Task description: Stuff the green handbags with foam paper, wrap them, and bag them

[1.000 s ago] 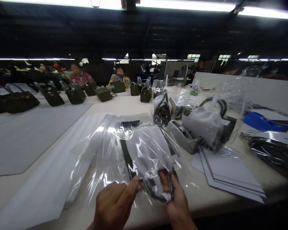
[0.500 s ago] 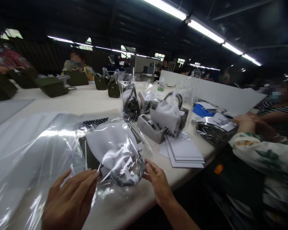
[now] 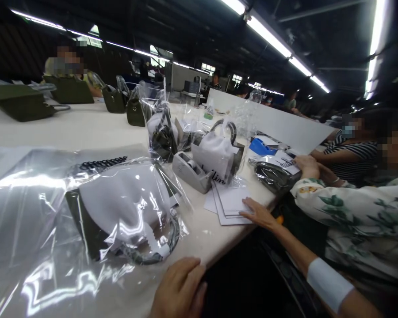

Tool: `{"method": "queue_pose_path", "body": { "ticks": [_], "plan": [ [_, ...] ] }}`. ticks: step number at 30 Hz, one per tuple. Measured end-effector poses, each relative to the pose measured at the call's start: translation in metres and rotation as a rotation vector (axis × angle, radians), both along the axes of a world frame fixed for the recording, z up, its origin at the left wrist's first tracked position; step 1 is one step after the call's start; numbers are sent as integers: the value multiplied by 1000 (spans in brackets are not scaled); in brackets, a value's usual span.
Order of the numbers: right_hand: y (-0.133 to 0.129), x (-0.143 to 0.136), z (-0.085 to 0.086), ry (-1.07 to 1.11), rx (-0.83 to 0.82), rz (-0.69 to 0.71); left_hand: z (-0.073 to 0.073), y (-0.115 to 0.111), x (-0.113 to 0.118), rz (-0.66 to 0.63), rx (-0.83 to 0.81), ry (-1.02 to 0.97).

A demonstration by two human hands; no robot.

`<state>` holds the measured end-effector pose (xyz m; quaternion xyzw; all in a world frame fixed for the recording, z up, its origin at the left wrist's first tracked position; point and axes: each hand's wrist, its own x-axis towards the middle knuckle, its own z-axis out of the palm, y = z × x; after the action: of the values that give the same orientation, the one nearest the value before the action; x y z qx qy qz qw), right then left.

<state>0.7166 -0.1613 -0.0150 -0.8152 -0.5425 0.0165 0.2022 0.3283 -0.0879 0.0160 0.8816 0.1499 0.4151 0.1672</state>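
My right hand (image 3: 259, 213) reaches across to a stack of white cards (image 3: 234, 201). Its fingers are apart and touch the stack's right edge. My left hand (image 3: 181, 287) is near the front table edge, loosely bent, with nothing visible in it. To its left lies a dark green handbag (image 3: 84, 223) under clear plastic, with white wrapping (image 3: 119, 190) over its front and a wrapped handle (image 3: 172, 238) toward me. Behind the cards stand a grey tape dispenser (image 3: 192, 172) and a bagged handbag with a white cover (image 3: 212, 152).
A co-worker's sleeve (image 3: 348, 203) and hand (image 3: 307, 165) are at the right, by another plastic-wrapped bag (image 3: 275, 174). A blue tape dispenser (image 3: 262, 146) sits behind it. Green handbags (image 3: 71, 90) stand at the far left, where another person sits. A white board (image 3: 265, 117) runs along the back.
Both hands have left the plastic-covered handbag. My right hand has moved right to the white cards; my left hand has moved right to the table edge. The view has turned right.
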Motion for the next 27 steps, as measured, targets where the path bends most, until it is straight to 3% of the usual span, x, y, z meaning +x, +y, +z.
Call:
{"method": "queue_pose_path", "body": {
  "ticks": [4, 10, 16, 20, 27],
  "plan": [
    [-19, -5, -7, -101, -111, 232, -17, 9, 67, -45, -161, 165],
    [-31, 1, -5, -261, -102, 342, -42, 35, 136, 98, -199, 441],
    [-41, 6, -9, -415, 81, 295, -55, 59, 161, 92, -145, 528],
    [-39, 14, 2, -532, 254, 251, -51, 67, 172, 84, -105, 562],
    [-33, 14, 6, -446, 283, 217, -45, 81, 181, -30, -30, 588]
  ]
}}
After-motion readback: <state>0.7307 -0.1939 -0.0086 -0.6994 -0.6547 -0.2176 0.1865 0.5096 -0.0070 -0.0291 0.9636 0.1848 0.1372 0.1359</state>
